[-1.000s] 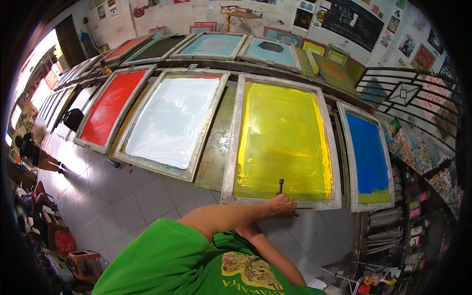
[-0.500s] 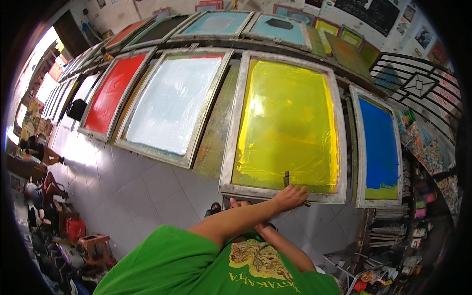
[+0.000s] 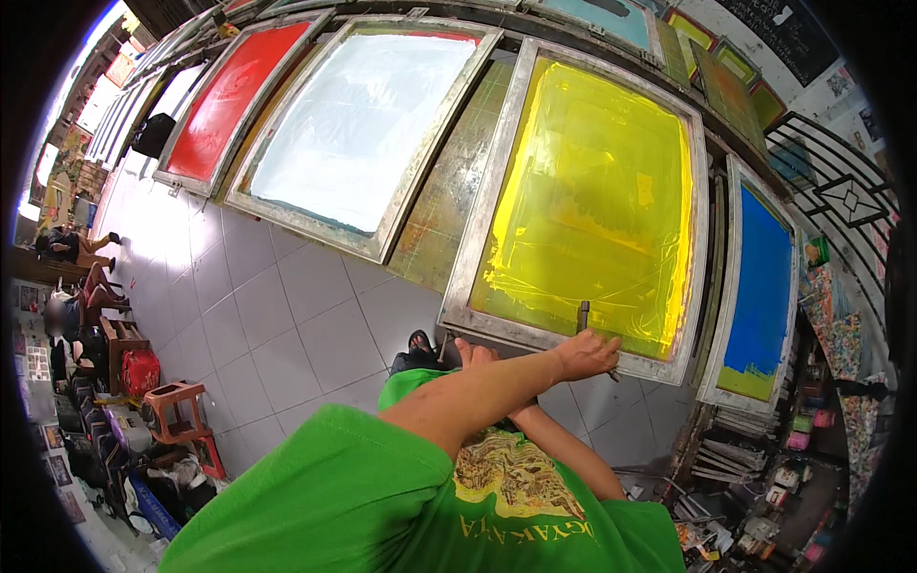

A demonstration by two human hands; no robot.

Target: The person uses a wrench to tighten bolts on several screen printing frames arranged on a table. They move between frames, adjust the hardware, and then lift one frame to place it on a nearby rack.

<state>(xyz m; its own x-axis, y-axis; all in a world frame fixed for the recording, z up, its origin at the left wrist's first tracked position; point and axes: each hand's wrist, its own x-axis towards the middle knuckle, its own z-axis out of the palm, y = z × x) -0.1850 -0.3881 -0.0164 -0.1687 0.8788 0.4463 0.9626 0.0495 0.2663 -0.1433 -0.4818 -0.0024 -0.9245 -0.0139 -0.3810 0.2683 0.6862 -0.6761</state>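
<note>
One slim tool (image 3: 584, 314), streaky yellow screen (image 3: 594, 210)

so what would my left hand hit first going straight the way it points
Your left hand would probably meet the yellow-inked printing screen toward its lower right, though depth is unclear and it might pass above.

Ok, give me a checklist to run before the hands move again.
1. Left hand closed on the dark tool: ok.
2. Right hand gripping something: cannot tell; the left forearm partly hides it.
3. Arms uncrossed: not ok; the left forearm crosses over the right forearm.
4. Yellow paint inside its frame: ok.
5. Blue screen apart from that frame: ok.
</note>
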